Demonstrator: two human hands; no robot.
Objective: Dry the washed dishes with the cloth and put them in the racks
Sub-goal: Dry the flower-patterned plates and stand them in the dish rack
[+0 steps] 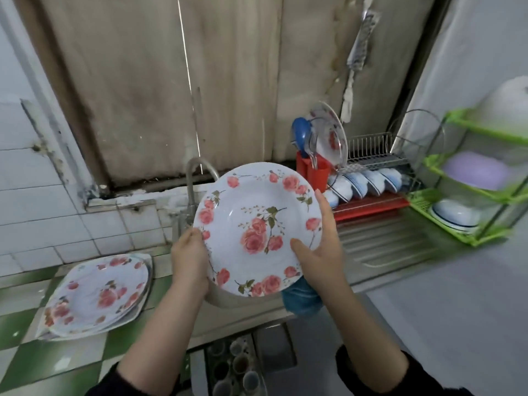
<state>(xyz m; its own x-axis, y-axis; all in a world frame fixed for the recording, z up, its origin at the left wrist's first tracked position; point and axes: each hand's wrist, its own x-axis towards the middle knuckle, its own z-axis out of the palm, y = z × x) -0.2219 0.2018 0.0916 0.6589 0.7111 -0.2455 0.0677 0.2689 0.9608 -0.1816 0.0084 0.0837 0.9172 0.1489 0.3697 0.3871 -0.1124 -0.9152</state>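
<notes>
Head view: left hand (pixel 190 258) grips the rose plate (pixel 257 221) by its left rim; right hand (pixel 323 252) pinches its right rim, blue cloth (pixel 300 300) bunched beneath.

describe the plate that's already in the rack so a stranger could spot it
Find the metal rack right of the tap. At its left end, beside the red cutlery holder, a rose plate stands on edge. It alone is upright: the plate stack lies flat on the left counter and the held plate is tilted.
</notes>
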